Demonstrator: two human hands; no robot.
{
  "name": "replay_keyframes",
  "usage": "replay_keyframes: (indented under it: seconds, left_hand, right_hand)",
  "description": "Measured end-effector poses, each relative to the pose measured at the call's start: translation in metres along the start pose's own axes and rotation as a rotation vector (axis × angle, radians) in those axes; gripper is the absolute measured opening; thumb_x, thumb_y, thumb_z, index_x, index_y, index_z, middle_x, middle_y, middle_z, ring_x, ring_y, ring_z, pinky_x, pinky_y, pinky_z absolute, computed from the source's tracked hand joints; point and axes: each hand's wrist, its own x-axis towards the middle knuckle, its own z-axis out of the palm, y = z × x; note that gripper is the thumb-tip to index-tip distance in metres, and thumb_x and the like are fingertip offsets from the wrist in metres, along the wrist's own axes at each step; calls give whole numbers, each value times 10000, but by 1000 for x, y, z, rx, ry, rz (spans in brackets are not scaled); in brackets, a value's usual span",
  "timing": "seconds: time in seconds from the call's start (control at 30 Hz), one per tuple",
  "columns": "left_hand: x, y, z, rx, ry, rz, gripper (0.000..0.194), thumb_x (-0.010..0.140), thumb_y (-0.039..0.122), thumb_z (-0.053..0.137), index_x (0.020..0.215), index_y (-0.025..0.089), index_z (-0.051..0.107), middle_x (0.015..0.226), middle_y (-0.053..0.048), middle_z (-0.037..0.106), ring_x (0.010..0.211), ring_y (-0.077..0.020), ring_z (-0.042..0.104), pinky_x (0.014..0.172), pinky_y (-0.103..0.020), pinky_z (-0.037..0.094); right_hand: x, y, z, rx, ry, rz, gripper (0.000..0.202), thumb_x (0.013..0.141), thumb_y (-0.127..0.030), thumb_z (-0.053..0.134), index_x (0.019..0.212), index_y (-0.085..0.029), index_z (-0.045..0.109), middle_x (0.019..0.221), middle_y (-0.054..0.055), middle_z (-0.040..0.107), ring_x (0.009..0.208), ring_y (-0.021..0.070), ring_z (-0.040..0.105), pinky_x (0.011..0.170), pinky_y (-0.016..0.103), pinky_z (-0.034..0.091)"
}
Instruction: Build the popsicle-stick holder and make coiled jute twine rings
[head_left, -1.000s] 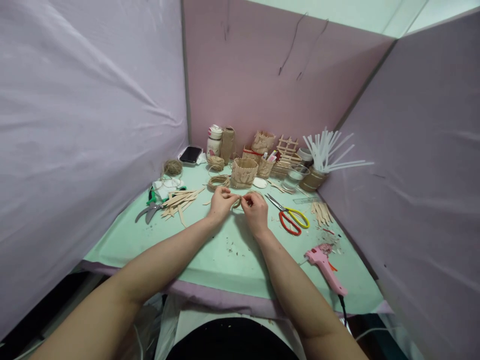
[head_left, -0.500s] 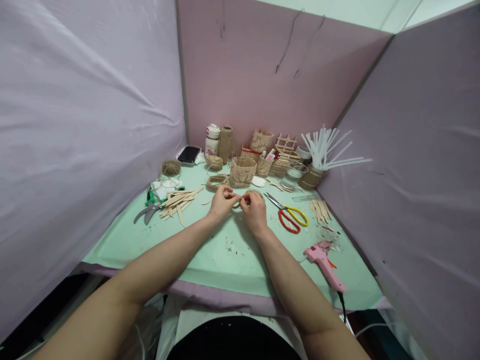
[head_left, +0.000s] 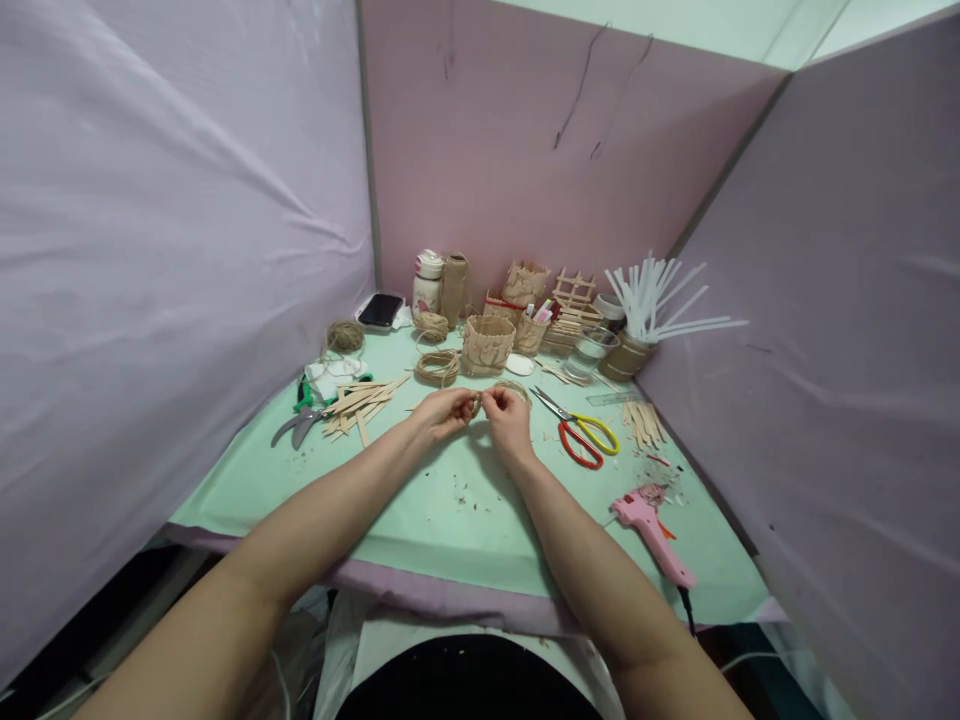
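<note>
In front of me, my left hand (head_left: 448, 412) and my right hand (head_left: 506, 415) meet above the table, fingertips almost touching. Both are closed in a pinch on a thin piece of brown twine (head_left: 476, 402), most of which the fingers hide. Just behind my right hand, part of a twine loop (head_left: 517, 388) shows. A coil of twine (head_left: 438, 368) lies beyond my left hand, and a basket faced with wood pieces (head_left: 489, 345) stands beyond both. Scissors (head_left: 576, 425) with red and yellow handles lie right of my right hand.
Wooden sticks (head_left: 365, 405) and pruning shears (head_left: 300, 428) lie left. A pink glue gun (head_left: 654, 535) rests at right, its cord over the edge. White glue sticks (head_left: 652, 300), a water cup (head_left: 590, 352), a bottle (head_left: 427, 285) and a phone (head_left: 381, 310) stand or lie behind.
My left hand has turned and lowered slightly, its fingers now curled more tightly beside the right fingertips. My right hand stays nearly in place. The view has shifted very slightly.
</note>
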Motion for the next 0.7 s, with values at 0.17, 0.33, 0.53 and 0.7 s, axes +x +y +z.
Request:
replay_keyframes:
  seconds: [0.17,0.33,0.53,0.7]
  left_hand:
    - [-2,-1,-3,213,174,275,311,553,156,718,735,182,467,500,71,499,460,-66,433,475,-201,299]
    - [-5,-4,-3,407,235,448,307,573,189,685,776,185,455,587,64,559,536,-84,504,553,-209,359]
    - [-13,-7,2,459,177,515,291,583,154,650,797,192,457,611,62,569,549,-83,514,569,-206,383]
    - [-10,-5,3,330,202,369,297,557,129,678,742,186,453,538,76,521,482,-63,452,496,-191,332]
  right_hand:
    - [3,0,-5,-93,-16,-50,199,799,-336,516,734,-173,610,704,18,598,652,148,516,637,278,409]
    - [2,-2,-10,-382,35,-379,136,834,-260,504,781,-188,607,790,43,596,747,168,525,703,297,413]
    - [1,-3,-10,-545,-24,-475,112,842,-192,499,746,-200,555,773,39,566,750,180,501,726,311,388]
    - [0,-1,-8,-485,-16,-398,109,837,-205,475,740,-201,524,776,41,558,758,184,484,735,321,384]
